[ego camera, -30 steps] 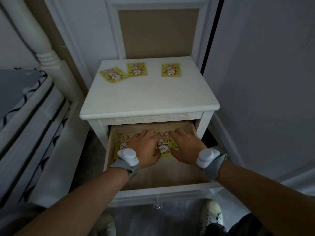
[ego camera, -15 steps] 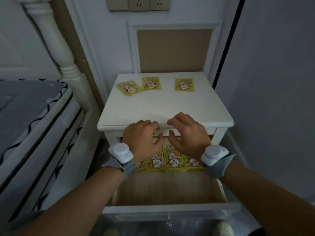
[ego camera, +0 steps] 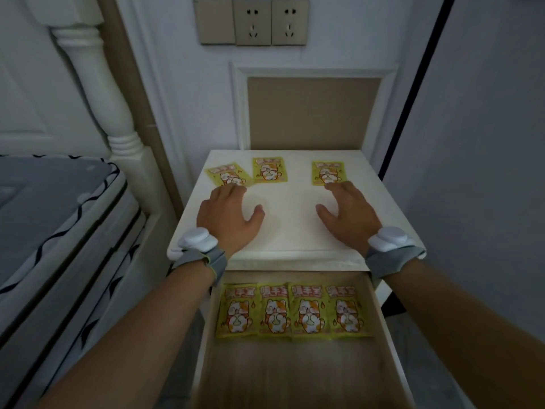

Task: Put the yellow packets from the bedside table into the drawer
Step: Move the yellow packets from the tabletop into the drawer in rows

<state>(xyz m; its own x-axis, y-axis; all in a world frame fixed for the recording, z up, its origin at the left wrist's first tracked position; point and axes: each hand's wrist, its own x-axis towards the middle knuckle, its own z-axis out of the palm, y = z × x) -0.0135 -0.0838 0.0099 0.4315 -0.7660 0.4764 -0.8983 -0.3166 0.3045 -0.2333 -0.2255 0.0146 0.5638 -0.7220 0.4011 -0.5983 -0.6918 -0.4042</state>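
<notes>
Three yellow packets with a cartoon cat lie at the back of the white bedside table [ego camera: 289,231]: a tilted left packet [ego camera: 225,177], a middle packet [ego camera: 269,169] and a right packet [ego camera: 328,172]. My left hand [ego camera: 228,216] hovers open over the tabletop, fingertips at the left packet's near edge. My right hand [ego camera: 349,215] is open too, fingertips touching the right packet's near edge. Below, the open wooden drawer [ego camera: 295,376] holds several yellow packets [ego camera: 292,311] laid side by side in a row at its back.
A bed with a grey mattress [ego camera: 50,208] and white turned post [ego camera: 100,84] stands to the left. Wall sockets [ego camera: 253,22] sit above the table. A white wall [ego camera: 472,143] closes in on the right.
Both hands left the packets in the drawer, rose over the table's front edge and reached across the top toward the back packets. The view tilted upward.
</notes>
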